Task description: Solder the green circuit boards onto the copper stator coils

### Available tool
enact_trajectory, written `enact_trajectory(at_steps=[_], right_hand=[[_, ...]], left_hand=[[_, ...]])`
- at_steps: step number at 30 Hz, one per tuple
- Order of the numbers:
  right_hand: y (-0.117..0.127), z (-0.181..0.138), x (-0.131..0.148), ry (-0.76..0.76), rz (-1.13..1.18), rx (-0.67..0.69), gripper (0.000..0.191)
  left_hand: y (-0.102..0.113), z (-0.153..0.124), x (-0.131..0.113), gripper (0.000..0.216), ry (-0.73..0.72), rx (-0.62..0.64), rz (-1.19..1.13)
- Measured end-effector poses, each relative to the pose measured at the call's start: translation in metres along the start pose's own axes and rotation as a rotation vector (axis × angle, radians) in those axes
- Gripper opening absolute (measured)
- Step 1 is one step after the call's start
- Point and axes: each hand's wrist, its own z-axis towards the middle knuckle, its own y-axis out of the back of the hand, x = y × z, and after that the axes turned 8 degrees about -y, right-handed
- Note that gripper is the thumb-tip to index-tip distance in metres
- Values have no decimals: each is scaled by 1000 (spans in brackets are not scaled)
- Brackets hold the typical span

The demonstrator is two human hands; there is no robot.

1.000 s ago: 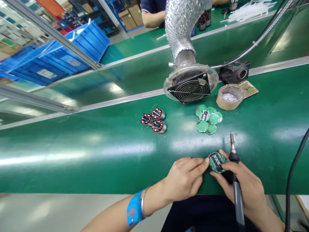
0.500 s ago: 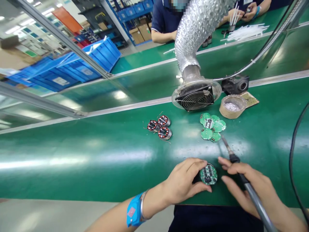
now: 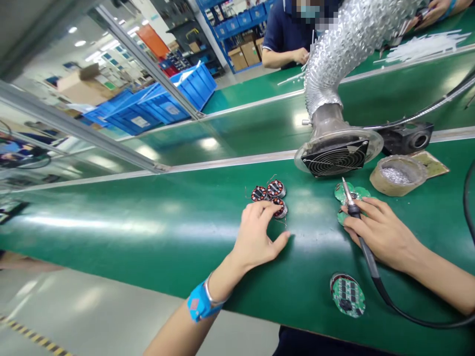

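The fingers of the left hand [image 3: 260, 235] are spread, the nearest of three wound cores [image 3: 276, 188] being partly covered by them. A soldering iron [image 3: 366, 254] is grasped in the right hand [image 3: 384, 235] over green circuit boards [image 3: 340, 192], and a board-topped cylinder [image 3: 348, 295] is placed near the front edge of the worktop [image 3: 178, 247].

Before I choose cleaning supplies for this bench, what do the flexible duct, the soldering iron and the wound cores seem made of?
Flexible duct: probably aluminium foil, going by its bright, crinkled silver surface.
Soldering iron: silvery metal tip and barrel; the dark, smooth handle looks like plastic.
Wound cores: shiny silvery metal outside; reddish patches suggest copper windings, possibly coated.
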Motion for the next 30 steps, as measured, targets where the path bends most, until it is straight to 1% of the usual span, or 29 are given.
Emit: enact_trajectory(at_steps=[2,4,6,8,9,10,11,13,14,15,16,17,18,19,20,21,23,25,28,30], right_hand=[[4,-5,-1,-20,11,-19,16],[11,-8,0,-73,58,-47,14],[20,-9,5,-130,159,-57,17],[27,-7,13,-164,283,-15,24],[29,-6,16,-166,339,19,28],[30,-5,20,-163,384,52,32],[29,-4,23,-159,416,73,36],[25,-3,28,-166,453,88,37],[22,-3,30,-178,468,84,36],[19,-2,31,-194,481,78,35],[16,-1,33,-212,489,70,33],[14,0,34,-227,492,63,32],[12,1,34,-240,489,56,31],[12,2,35,-247,481,45,31],[12,3,35,-250,469,38,32],[13,3,35,-248,458,32,34],[15,4,36,-229,444,21,35],[17,2,36,-209,446,20,33],[20,-8,39,-229,468,54,28],[23,-17,40,-258,476,80,26]], left_hand=[[-7,1,0,41,-94,47,-62],[-15,2,-9,32,-192,57,-153],[-23,4,-21,26,-303,76,-262],[-28,6,-30,26,-404,98,-400],[-30,7,-33,27,-422,100,-489],[-31,8,-34,26,-403,96,-590],[-33,9,-34,22,-351,92,-708],[-34,12,-32,8,-159,81,-975],[-35,14,-31,7,-25,72,-1096],[-36,16,-30,15,128,76,-1184],[-37,19,-30,23,285,108,-1236],[-38,23,-31,29,429,174,-1254],[-39,26,-33,33,538,267,-1248],[-40,29,-35,36,602,369,-1235],[-41,32,-37,40,624,454,-1232],[-41,34,-40,42,618,501,-1246],[-42,38,-44,41,597,509,-1289],[-41,42,-44,36,605,503,-1293],[-36,47,-39,24,641,550,-1190],[-30,49,-32,20,652,567,-1109]])
